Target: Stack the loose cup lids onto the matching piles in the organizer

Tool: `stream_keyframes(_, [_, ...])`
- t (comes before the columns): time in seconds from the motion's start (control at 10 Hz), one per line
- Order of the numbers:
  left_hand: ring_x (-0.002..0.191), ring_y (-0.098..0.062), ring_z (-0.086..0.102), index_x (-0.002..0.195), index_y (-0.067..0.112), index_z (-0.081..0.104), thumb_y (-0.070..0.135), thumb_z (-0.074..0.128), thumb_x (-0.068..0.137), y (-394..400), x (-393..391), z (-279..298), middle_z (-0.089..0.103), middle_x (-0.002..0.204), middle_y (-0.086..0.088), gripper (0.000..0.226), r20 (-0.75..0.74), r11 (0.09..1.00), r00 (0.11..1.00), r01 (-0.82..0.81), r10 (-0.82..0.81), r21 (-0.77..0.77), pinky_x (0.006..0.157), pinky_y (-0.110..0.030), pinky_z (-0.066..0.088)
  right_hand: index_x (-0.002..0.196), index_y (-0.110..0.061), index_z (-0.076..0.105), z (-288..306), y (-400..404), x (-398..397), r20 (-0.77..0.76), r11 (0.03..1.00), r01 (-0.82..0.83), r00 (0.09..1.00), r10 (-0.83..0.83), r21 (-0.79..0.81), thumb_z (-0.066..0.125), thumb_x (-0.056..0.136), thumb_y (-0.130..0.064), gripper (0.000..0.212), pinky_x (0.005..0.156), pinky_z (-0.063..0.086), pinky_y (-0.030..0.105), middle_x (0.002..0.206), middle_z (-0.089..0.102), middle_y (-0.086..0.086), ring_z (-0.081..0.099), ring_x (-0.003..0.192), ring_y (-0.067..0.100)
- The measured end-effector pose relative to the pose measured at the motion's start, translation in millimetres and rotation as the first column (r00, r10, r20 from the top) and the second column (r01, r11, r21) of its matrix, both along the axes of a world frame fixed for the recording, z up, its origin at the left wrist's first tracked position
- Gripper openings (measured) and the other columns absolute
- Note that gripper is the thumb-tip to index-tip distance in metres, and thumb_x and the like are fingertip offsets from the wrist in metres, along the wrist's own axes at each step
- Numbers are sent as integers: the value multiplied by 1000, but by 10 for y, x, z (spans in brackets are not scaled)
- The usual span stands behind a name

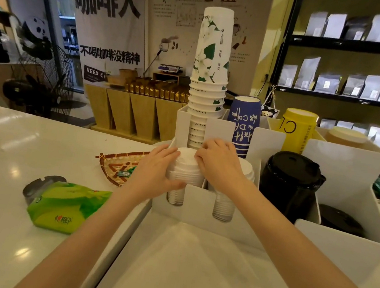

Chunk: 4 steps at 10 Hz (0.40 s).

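A pile of white cup lids (185, 167) stands in the left front slot of the white organizer (200, 207). My left hand (157, 171) wraps the pile's left side. My right hand (220, 163) rests on the top right of the pile, fingertips on the top lid. A second pile of white lids (248, 169) fills the slot to the right, mostly hidden under my right wrist. A tall pile of black lids (291, 177) stands further right, and a low black pile (340, 221) sits in the rightmost slot.
Behind the lids stand stacked paper cups: white floral (209, 74), blue (243, 124), yellow (298, 130). A woven basket (119, 164) and a green tissue pack (66, 205) lie on the white counter (13, 170) at left. Shelves of bags line the right wall.
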<state>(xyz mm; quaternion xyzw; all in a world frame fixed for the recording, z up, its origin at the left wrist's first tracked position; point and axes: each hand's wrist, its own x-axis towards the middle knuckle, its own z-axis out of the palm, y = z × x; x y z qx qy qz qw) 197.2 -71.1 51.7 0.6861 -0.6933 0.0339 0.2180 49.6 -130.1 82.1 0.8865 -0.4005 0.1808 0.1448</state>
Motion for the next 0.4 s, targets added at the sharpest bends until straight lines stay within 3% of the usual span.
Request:
stream_keyframes(0.1, [140, -19, 15, 139, 17, 25, 48, 67, 68, 15, 12, 215, 25, 152, 0, 88, 120, 982, 993, -1, -22, 191, 114, -42, 16, 108, -15, 61, 24, 44, -20, 7, 1000, -19, 1000, 19, 18, 39, 93, -20, 27, 94, 33, 38, 111, 64, 6, 52, 106, 25])
stream_keyframes(0.2, [125, -24, 40, 128, 13, 43, 53, 66, 66, -49, -46, 423, 46, 137, -8, 78, 179, 941, 984, -46, -15, 336, 103, -42, 37, 121, -18, 53, 71, 110, -131, 54, 985, -39, 998, 30, 166, 42, 92, -16, 31, 100, 34, 42, 122, 61, 10, 51, 114, 27])
stream_keyframes(0.3, [95, -23, 56, 106, 8, 58, 60, 61, 66, -124, -155, 576, 61, 108, -11, 66, 169, 904, 986, -70, -3, 422, 79, -34, 46, 131, -20, 40, 300, 314, -367, 338, 926, -188, 938, 71, 327, 46, 90, -15, 41, 103, 38, 40, 131, 53, 6, 45, 123, 23])
stream_keyframes(0.4, [110, -26, 52, 117, 9, 54, 54, 56, 75, -219, -232, 766, 58, 121, -9, 62, 143, 881, 989, -103, 40, 462, 90, -36, 42, 130, -23, 40, 655, 621, -805, 639, 922, -325, 759, 122, 211, 52, 88, -15, 44, 98, 39, 29, 122, 56, -5, 48, 115, 10])
